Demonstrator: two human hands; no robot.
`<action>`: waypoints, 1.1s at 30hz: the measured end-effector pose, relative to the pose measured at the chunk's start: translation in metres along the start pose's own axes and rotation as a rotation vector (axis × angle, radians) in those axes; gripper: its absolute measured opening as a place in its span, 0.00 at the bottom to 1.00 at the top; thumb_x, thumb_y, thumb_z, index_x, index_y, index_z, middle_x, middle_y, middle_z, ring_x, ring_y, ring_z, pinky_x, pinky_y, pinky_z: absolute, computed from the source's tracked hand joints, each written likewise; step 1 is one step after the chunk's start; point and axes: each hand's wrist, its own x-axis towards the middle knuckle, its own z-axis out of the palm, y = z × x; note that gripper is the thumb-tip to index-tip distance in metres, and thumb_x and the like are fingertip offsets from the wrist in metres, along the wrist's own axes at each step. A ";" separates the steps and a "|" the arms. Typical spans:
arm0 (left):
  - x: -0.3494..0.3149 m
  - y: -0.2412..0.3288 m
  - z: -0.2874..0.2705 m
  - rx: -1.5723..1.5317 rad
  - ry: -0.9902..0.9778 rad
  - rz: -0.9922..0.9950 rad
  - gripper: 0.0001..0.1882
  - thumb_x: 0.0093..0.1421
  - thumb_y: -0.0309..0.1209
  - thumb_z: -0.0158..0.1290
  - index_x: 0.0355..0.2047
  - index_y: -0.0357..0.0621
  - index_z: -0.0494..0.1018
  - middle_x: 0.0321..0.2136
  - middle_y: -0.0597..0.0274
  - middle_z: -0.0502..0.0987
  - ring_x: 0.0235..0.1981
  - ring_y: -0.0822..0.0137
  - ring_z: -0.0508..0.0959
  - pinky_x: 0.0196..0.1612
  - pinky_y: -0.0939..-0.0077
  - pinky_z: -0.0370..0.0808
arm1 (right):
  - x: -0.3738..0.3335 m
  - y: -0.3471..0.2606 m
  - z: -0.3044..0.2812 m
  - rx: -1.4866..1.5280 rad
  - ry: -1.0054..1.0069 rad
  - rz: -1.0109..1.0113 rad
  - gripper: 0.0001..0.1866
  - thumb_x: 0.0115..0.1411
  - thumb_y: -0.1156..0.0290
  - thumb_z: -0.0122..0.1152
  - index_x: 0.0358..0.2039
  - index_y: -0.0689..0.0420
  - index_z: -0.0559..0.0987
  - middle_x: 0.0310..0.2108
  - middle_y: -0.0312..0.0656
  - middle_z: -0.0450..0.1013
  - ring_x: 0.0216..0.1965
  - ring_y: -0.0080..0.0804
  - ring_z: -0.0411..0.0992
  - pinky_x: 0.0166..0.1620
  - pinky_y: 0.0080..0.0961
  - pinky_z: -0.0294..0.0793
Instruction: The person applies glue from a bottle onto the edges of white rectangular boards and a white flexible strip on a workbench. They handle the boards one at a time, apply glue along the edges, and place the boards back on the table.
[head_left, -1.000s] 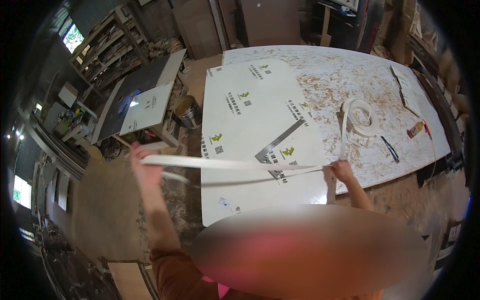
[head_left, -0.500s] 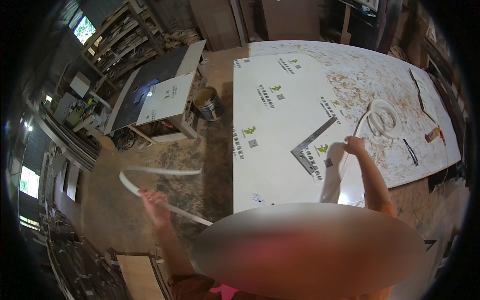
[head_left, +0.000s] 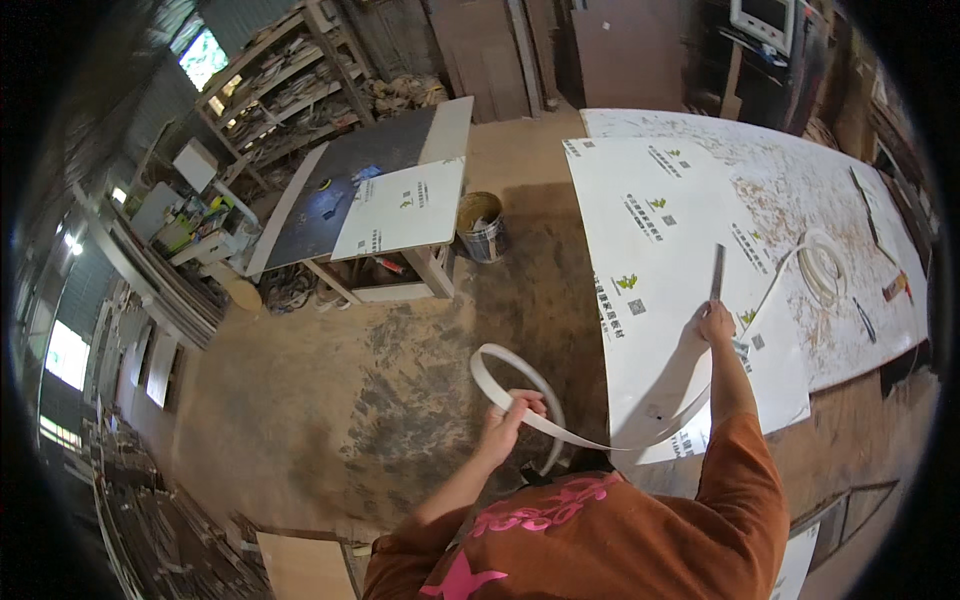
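Observation:
Around a long white flexible strip (head_left: 592, 440), which looks like edge banding, my left hand (head_left: 510, 420) is closed, above the floor left of the board. The strip loops up beyond that hand. Its other side dips past the board's near edge, passes behind my right forearm and runs to a loose coil (head_left: 822, 268). My right hand (head_left: 714, 322) is closed on a metal carpenter's square (head_left: 718, 268) over the white printed board (head_left: 655, 300). One blade of the square points away from me; my fingers and wrist cover the corner.
Under the board lies a larger white sheet (head_left: 800, 165) strewn with wood shavings. A dark slim tool (head_left: 865, 322) and a small bottle (head_left: 893, 288) lie on it. Further left are a bucket (head_left: 482, 238) and a low worktable (head_left: 385, 140). Timber racks (head_left: 290, 90) line the back.
My left hand has come in toward my body with the strip, which now curls in a loop. My right hand has moved from the strip to the square, which has turned. My view has shifted left.

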 end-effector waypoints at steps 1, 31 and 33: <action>0.003 -0.002 -0.004 0.039 -0.050 -0.005 0.16 0.68 0.37 0.43 0.44 0.38 0.72 0.31 0.64 0.76 0.35 0.73 0.75 0.40 0.78 0.72 | -0.003 -0.004 0.003 -0.035 0.076 -0.016 0.18 0.56 0.60 0.51 0.47 0.47 0.75 0.48 0.45 0.71 0.48 0.47 0.71 0.48 0.43 0.72; 0.584 0.071 -0.201 -0.588 0.349 -0.118 0.11 0.65 0.35 0.44 0.46 0.63 0.71 0.17 0.84 0.61 0.15 0.84 0.60 0.22 0.85 0.57 | -0.263 -0.024 -0.026 0.635 -1.103 0.277 0.13 0.60 0.62 0.57 0.42 0.52 0.82 0.33 0.34 0.80 0.34 0.23 0.76 0.40 0.23 0.74; 0.606 0.069 -0.172 -0.676 0.309 -0.098 0.08 0.66 0.36 0.42 0.40 0.62 0.71 0.15 0.83 0.60 0.13 0.84 0.59 0.18 0.86 0.56 | -0.263 -0.038 -0.028 0.582 -1.068 0.267 0.13 0.58 0.62 0.59 0.42 0.51 0.82 0.34 0.36 0.80 0.35 0.25 0.76 0.41 0.23 0.74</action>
